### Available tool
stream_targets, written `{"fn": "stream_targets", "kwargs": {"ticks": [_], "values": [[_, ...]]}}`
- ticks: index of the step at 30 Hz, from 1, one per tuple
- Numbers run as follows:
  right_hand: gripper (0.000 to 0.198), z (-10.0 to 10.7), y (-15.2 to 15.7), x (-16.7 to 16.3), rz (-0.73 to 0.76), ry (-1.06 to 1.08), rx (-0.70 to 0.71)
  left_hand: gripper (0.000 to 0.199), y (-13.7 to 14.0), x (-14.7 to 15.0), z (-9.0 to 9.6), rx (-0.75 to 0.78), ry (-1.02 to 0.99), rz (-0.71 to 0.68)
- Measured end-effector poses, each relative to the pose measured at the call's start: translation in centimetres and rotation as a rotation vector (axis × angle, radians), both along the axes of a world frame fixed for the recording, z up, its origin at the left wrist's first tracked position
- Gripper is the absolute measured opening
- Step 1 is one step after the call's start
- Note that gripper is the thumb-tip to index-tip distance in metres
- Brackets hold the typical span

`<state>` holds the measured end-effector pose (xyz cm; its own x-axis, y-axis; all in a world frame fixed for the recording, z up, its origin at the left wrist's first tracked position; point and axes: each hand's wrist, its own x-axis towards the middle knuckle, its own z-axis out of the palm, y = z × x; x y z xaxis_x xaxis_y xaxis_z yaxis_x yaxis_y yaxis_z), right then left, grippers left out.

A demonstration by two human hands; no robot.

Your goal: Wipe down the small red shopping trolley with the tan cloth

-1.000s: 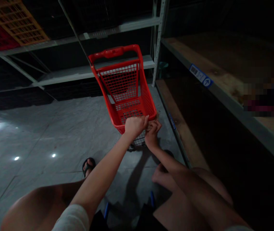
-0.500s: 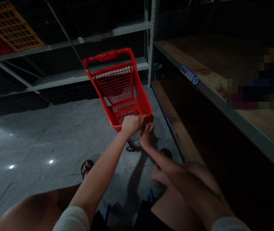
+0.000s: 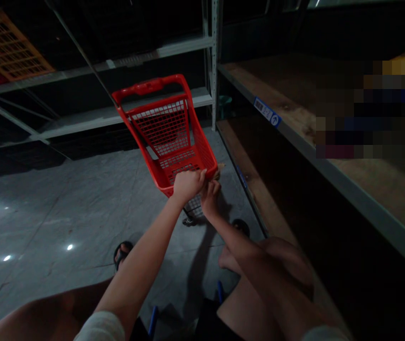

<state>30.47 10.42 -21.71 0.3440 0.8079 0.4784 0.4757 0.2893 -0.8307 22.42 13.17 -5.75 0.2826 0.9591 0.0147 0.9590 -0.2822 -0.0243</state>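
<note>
A red plastic shopping cart [image 3: 174,156] stands in front of me, its handle on the far side and its basket looking empty. My left hand [image 3: 189,183] is closed over the near rim, close to the right corner. Just below and to the right, my right hand [image 3: 210,195] is curled against the outside of that corner. A small tan, frayed-looking thing [image 3: 218,171] sticks out above the right fingers; its kind is unclear, and whether the fingers hold it or the basket is hidden. Under the basket a caster wheel [image 3: 188,221] rests on the floor.
Metal shelving [image 3: 124,61] runs across the back, with a yellow crate [image 3: 13,45] at upper left. To the right, a wooden shelf [image 3: 280,102] with a blue label [image 3: 266,112] stands close by. The floor [image 3: 81,203] is smooth grey.
The whole view has shifted slightly, so cart and hands appear a little further left. Both hands keep their places at the cart's near corner; the tan thing shows more clearly.
</note>
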Motion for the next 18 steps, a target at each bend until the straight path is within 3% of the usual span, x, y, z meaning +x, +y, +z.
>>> {"fn": "stream_targets", "kwargs": {"ticks": [3,6,9,11,18], "values": [[0.021,-1.3,-0.3,0.1,-0.026,0.004,-0.034,0.062,0.1,0.1,0.0,-0.004,0.006,-0.004],[0.029,1.6,0.8,0.2,-0.104,0.045,0.030,0.061,0.2,0.3,0.0,-0.010,0.001,-0.005],[0.021,5.1,2.2,0.2,-0.159,0.100,0.143,0.064,0.3,0.6,0.0,-0.004,0.002,0.007],[0.017,5.5,2.6,0.2,-0.165,0.117,0.163,0.065,0.3,0.8,0.0,0.001,0.001,0.011],[0.025,-1.7,0.1,-0.3,-0.061,0.174,-0.037,0.062,0.3,1.0,-0.2,-0.008,-0.011,0.030]]}}
